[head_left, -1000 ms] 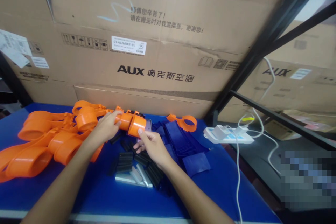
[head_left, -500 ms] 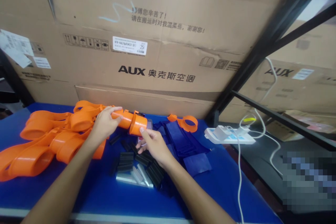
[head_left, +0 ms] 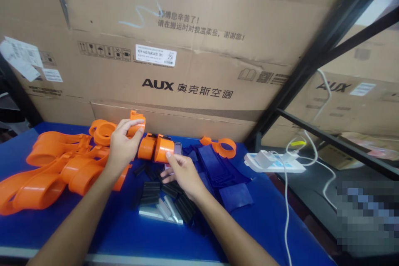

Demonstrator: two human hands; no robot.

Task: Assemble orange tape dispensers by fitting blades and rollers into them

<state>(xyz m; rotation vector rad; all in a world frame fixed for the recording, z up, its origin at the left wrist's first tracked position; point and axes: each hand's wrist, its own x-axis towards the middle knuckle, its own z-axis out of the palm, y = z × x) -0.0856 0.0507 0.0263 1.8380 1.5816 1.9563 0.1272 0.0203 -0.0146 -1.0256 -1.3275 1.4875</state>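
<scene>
My left hand point(head_left: 124, 144) is closed around an orange plastic ring point(head_left: 136, 116), held up above the table. Lower and to the right, two more orange rings stand side by side: one ring point(head_left: 146, 149) and, touching it, a second ring point(head_left: 164, 149). My right hand point(head_left: 183, 172) has its thumb against the front of that second ring, and its other fingers are curled beneath, partly hidden. Black strips point(head_left: 151, 191) and silver bars point(head_left: 170, 208) lie just under my right hand. Part of a phone-like flat device point(head_left: 178, 148) shows behind the rings.
Orange ringed pieces point(head_left: 40, 191) are heaped on the blue table point(head_left: 124, 232) at left. Dark blue flat pieces point(head_left: 215, 166) lie right of my hand, with an orange piece point(head_left: 226, 148) behind. A power strip point(head_left: 274, 162) with white cables sits at right. A large carton point(head_left: 193, 58) stands behind.
My left hand has risen and moved slightly left, lifting one orange ring away from the row. My right hand has kept its place at the remaining rings.
</scene>
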